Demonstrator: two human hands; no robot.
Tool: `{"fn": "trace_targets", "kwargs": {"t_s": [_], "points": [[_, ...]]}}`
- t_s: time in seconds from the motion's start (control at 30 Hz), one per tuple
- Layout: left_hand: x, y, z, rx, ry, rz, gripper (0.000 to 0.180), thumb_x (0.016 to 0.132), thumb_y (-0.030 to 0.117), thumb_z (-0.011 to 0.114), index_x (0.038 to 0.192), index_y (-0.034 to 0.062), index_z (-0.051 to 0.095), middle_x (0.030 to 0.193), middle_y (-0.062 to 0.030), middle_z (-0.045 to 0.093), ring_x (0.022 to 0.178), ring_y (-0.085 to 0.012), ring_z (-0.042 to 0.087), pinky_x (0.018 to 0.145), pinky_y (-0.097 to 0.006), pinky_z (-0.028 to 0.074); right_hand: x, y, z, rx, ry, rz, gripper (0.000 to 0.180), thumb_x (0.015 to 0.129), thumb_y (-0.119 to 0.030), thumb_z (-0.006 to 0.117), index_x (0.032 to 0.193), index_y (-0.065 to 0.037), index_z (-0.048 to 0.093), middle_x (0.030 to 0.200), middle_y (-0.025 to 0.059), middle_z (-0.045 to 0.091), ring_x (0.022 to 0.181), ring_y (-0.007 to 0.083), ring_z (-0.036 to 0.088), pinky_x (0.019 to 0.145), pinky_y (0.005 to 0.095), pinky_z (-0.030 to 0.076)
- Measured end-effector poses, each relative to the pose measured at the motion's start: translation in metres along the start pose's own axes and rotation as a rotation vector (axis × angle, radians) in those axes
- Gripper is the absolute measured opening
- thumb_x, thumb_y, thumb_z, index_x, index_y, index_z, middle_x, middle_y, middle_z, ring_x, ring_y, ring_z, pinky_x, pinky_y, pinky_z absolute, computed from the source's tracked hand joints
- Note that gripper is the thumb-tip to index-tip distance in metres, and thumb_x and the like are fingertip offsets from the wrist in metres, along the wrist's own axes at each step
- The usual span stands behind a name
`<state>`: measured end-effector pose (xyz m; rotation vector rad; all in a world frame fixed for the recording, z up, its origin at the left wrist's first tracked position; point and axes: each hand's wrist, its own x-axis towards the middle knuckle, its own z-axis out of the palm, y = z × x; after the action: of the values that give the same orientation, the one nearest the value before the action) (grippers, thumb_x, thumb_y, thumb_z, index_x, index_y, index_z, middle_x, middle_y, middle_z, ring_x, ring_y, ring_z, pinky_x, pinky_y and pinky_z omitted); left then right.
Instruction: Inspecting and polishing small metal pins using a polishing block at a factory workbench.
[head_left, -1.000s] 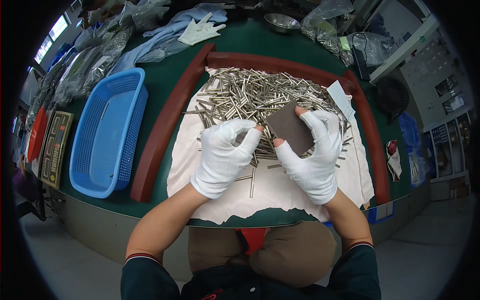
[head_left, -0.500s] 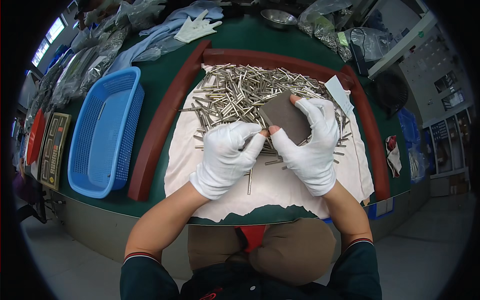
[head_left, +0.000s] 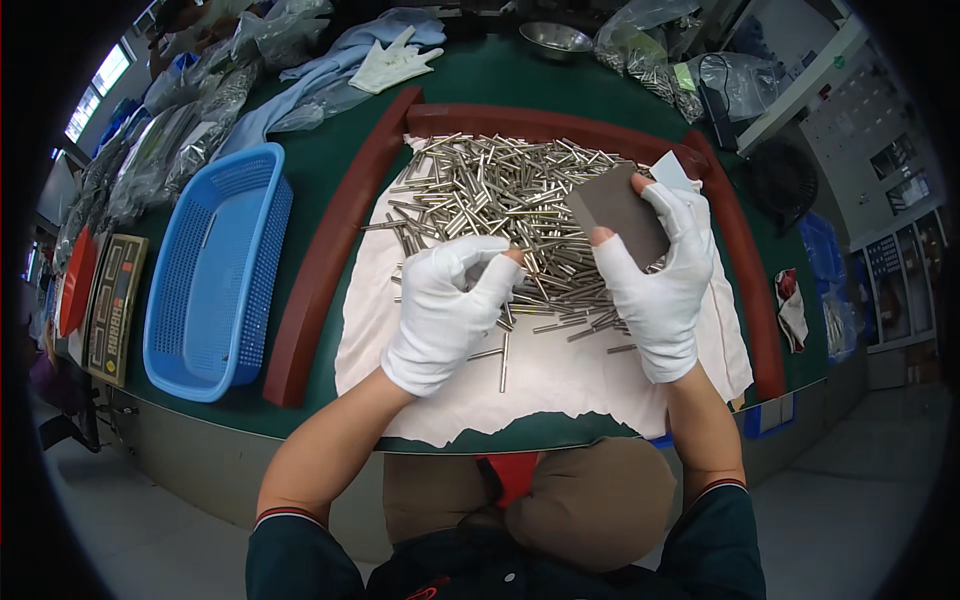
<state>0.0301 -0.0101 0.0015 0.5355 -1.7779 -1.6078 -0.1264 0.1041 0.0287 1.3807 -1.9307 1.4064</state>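
Empty blue basket [head_left: 215, 270] beside hands [head_left: 445, 310]

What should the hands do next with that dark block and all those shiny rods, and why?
Probably the left hand should bring a rod to the block. The right hand holds the block up over the rods, apart from the left hand, whose fingers look pinched, though what they hold is hidden.
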Motion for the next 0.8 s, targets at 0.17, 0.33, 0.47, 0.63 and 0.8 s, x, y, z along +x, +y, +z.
{"fn": "trace_targets", "kwargs": {"t_s": [0.17,0.33,0.47,0.63,0.8], "points": [[0.011,0.012,-0.011,-0.201,0.104,-0.226,0.016,0.093,0.012,0.063,0.092,-0.0036,0.065,0.077,-0.0094,0.068,0.062,-0.0118,0.063,0.058,-0.024,0.052,0.009,-0.006,-0.03,0.236,-0.452,-0.083,0.055,0.062,-0.017,0.079,0.112,-0.005,0.061,0.1,0.0121,0.06,0.091,0.0279,0.059,0.079,0.0367,0.048],[0.014,0.005,-0.016,-0.256,0.086,-0.226,0.019,0.094,0.015,0.061,0.088,-0.0029,0.064,0.077,-0.0112,0.069,0.06,-0.0138,0.064,0.057,-0.025,0.051,0.013,-0.008,-0.038,0.248,-1.015,-0.11,0.054,0.057,-0.028,0.079,0.104,-0.005,0.067,0.102,0.0094,0.064,0.096,0.0294,0.059,0.084,0.0377,0.045],[0.015,0.005,-0.014,-0.25,0.062,-0.264,0.019,0.094,0.016,0.062,0.088,-0.0027,0.064,0.077,-0.0115,0.068,0.06,-0.0139,0.064,0.058,-0.025,0.051,0.014,-0.001,-0.039,0.112,-1.174,-0.211,0.053,0.058,-0.034,0.082,0.1,-0.005,0.067,0.1,0.0092,0.063,0.095,0.0295,0.058,0.085,0.0379,0.045],[0.012,0.007,-0.009,-0.271,-0.005,-0.306,0.02,0.094,0.018,0.061,0.086,-0.0007,0.064,0.076,-0.0098,0.068,0.058,-0.0128,0.062,0.055,-0.023,0.047,0.013,0.005,-0.038,0.357,-0.94,0.022,0.041,0.069,-0.034,0.082,0.088,-0.001,0.067,0.086,0.008,0.062,0.084,0.0237,0.059,0.074,0.0337,0.047],[0.008,0.007,-0.006,-0.278,-0.086,-0.352,0.022,0.094,0.021,0.062,0.081,0.0021,0.065,0.075,-0.0071,0.068,0.057,-0.0111,0.062,0.052,-0.022,0.042,0.003,-0.006,-0.018,0.244,-0.424,0.136,0.017,0.087,-0.018,0.067,0.088,-0.001,0.066,0.078,0.0101,0.061,0.07,0.0233,0.059,0.063,0.0347,0.046]]}}
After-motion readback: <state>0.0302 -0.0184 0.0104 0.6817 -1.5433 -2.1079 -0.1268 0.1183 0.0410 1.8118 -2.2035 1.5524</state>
